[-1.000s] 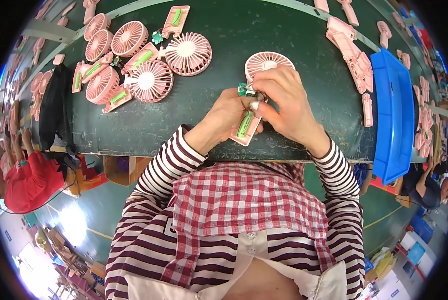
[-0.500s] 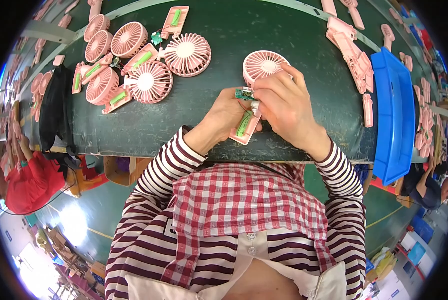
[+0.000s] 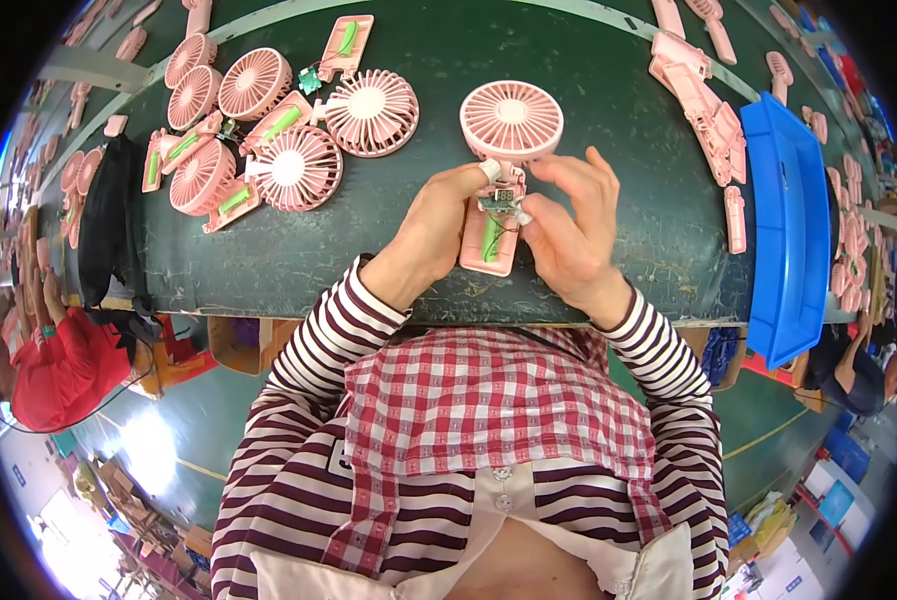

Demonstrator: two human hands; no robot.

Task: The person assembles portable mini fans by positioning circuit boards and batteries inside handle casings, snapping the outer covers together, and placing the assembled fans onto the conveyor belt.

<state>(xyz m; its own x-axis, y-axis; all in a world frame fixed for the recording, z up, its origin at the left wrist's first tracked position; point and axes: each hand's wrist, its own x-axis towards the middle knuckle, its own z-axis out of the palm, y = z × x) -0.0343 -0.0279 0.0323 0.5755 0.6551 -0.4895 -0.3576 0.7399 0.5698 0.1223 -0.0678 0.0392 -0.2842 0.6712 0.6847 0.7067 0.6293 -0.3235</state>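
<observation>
A pink handheld fan point(image 3: 511, 120) lies on the dark green table in front of me, its round head pointing away and its handle opened up. Inside the handle sits a green battery point(image 3: 491, 240). Above that battery, a small green circuit board point(image 3: 499, 201) with a digit display and thin wires lies at the neck. My left hand point(image 3: 430, 232) grips the fan from the left, its white-covered thumb on the neck. At the board's right edge is the white-tipped thumb of my right hand point(image 3: 576, 240); its index finger is raised and bent near the fan head.
Several opened pink fans point(image 3: 293, 168) with green batteries lie in a group at the left. Pink shell parts point(image 3: 696, 105) and a blue tray point(image 3: 788, 230) are at the right. Black cloth point(image 3: 111, 215) hangs at the left. A person in red point(image 3: 68, 365) sits at far left.
The fan has turned straighter and shifted slightly away from me, showing its whole head. My left thumb has come onto the neck; my right hand has drawn back from over the fan to the board's edge.
</observation>
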